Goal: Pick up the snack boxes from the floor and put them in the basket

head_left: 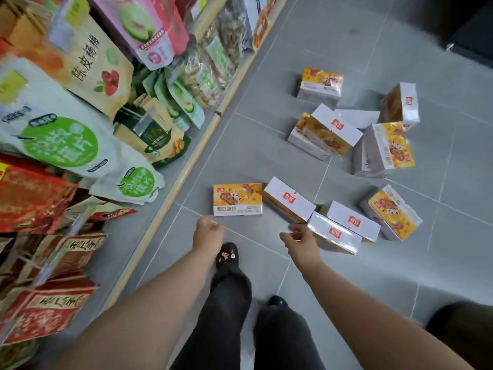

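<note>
Nearest us, our left hand (209,231) hangs just short of the closest snack box (237,200), its fingers loosely curled on nothing. Our right hand (301,241) reaches with relaxed, spread fingers, also empty, toward the white-topped box (289,200) just beside it. We judge this to be the first grab. We should take the closest box by its 2 long faces, thumb on one and fingers on the other, and lift it straight up so it does not knock its neighbour. The basket is not in view (we must find it before carrying). The boxes are rectangular cartons with orange-yellow printed fronts and white faces bearing a small red logo. About 10 lie on the grey tiled floor (266,156): 5 near, the far heap (324,133) leaning together to the right, and the shelf (181,180) of snack bags on the left.
</note>
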